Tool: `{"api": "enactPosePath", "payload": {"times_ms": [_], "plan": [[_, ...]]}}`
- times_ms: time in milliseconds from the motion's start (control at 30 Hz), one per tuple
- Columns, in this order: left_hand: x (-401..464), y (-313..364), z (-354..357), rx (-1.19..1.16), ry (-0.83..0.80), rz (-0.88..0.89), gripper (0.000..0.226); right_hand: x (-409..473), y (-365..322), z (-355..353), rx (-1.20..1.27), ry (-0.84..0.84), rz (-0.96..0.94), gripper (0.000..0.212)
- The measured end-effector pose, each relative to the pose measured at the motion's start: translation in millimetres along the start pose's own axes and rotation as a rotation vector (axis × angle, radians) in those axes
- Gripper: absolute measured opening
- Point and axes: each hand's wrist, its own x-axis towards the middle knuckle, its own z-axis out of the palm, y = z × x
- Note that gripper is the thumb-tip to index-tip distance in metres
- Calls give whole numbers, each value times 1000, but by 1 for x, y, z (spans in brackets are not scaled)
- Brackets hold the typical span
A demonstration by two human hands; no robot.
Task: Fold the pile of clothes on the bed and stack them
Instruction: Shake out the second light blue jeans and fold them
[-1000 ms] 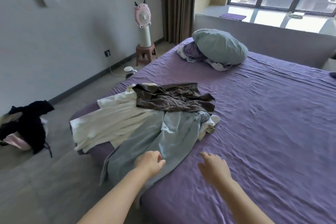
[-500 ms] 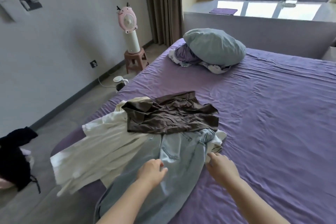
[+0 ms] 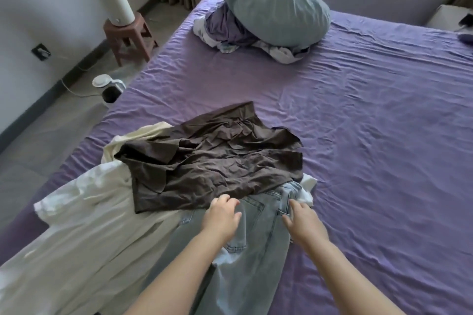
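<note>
Atop jeans (image 3: 256, 212): brown garment (image 3: 217, 161)

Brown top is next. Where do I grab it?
Pinch the brown top along its near hem, coming from your side. That edge lies free over the jeans, just ahead of the left hand; the right hand can likely take its right corner.

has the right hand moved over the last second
Yes. The right hand has gone forward from the bare purple sheet onto the light jeans, near their waistband, and lies closer to the brown garment, which stays put.
</note>
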Motion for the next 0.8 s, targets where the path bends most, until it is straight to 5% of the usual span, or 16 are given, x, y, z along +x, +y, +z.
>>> {"api": "enactPosePath", "payload": {"times_ms": [267, 400, 500, 800], "plan": [[78, 5, 23, 176, 49, 47, 56, 60, -6, 18, 90, 19, 118, 54], [100, -1, 16, 316, 70, 96, 26, 71, -10, 27, 215, 80, 189, 62], [116, -1, -13, 84, 91, 51, 24, 71, -12, 29, 358, 149, 163, 58], [169, 13, -161, -379, 486, -189, 28, 32, -30, 9, 439, 375, -41, 53]]}}
